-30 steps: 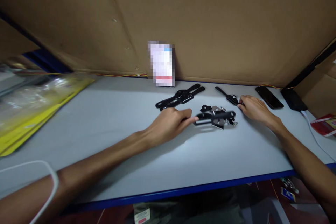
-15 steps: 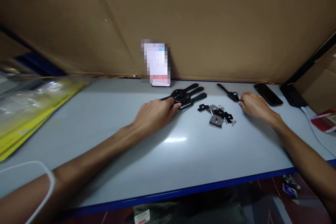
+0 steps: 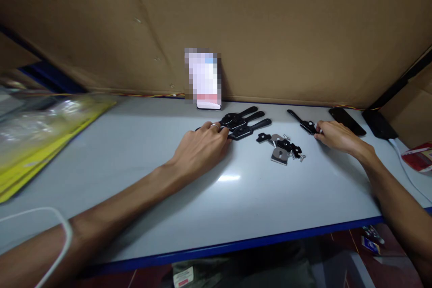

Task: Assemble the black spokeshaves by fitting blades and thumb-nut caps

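So your right hand has its thumb and forefinger pinching the near end of a single black metal tool with a slim, rounded handle, which points away from you toward the back. Your left hand, with a silver ring on one finger, is draped over the left ends of a fanned pile of black metal tools with rounded, paddle-like handles. Those fingers are bent and close together, but I can't tell if they're actually gripping anything. Three handles stick out to the right.

Between your hands, a bit nearer you, there's a loose cluster: a grey flat blade with a hole, small black lobed plates and silver screws. It's all on a pale grey tabletop. Past your right hand lies a dark phone-shaped slab, then a black box with a white cable.
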The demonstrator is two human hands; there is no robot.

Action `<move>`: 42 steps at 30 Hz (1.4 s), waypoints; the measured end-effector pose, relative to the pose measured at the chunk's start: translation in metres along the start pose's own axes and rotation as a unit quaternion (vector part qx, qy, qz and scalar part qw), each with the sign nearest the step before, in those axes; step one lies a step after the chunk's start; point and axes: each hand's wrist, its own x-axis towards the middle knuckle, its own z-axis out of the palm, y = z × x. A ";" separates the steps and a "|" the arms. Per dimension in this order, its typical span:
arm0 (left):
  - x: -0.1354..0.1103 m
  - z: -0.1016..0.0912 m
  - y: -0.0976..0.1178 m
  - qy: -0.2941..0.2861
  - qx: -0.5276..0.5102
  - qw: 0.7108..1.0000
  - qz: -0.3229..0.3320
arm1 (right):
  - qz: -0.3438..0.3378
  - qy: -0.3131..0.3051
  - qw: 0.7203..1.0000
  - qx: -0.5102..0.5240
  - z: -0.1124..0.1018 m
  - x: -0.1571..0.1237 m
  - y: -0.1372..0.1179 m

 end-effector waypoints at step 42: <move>0.017 0.013 -0.008 0.049 -0.044 0.997 -0.042 | -0.376 -0.022 0.922 0.089 -0.009 -0.087 -0.090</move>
